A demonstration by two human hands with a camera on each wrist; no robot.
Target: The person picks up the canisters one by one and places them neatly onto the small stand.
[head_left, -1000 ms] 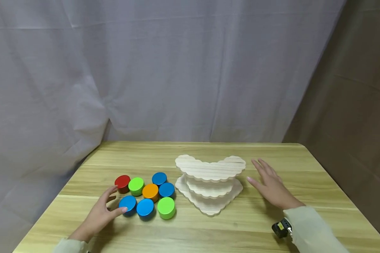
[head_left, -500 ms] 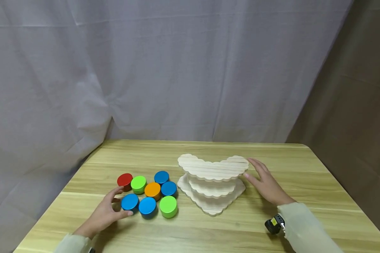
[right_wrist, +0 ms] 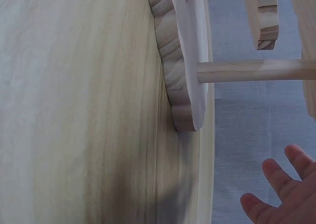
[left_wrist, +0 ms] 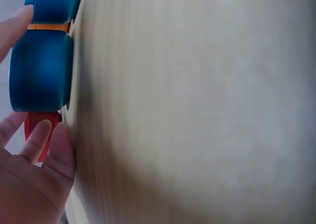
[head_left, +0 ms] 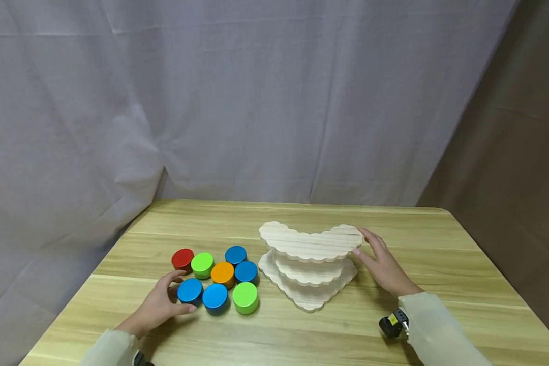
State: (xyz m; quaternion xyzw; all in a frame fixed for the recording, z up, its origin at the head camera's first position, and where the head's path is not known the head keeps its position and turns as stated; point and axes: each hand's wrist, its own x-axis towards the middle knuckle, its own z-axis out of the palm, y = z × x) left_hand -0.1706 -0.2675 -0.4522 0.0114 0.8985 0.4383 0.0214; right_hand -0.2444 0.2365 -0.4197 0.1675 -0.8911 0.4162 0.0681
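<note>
In the head view my left hand (head_left: 157, 304) curves loosely about a blue round tin (head_left: 189, 291), thumb at its near side. The left wrist view shows that blue tin (left_wrist: 40, 71) between the thumb and the spread fingers; a firm hold is not visible. To the right stands a pale wooden tiered stand (head_left: 311, 245) with scalloped edges and a pointed base. My right hand (head_left: 386, 267) is at the right end of its top tier, fingertips at the edge. In the right wrist view several fingers of the right hand (right_wrist: 284, 194) are straight and apart.
Beside the held-about tin sit another blue tin (head_left: 215, 298), a light green tin (head_left: 245, 297), an orange tin (head_left: 222, 275), a red tin (head_left: 182, 260) and several more. Wooden dowels (right_wrist: 256, 70) join the stand's tiers. A grey curtain (head_left: 274, 101) hangs behind the wooden table (head_left: 302, 340).
My right hand has moved left to the top tier's edge. My left hand has come closer round the near-left blue tin. The whole view has shifted slightly.
</note>
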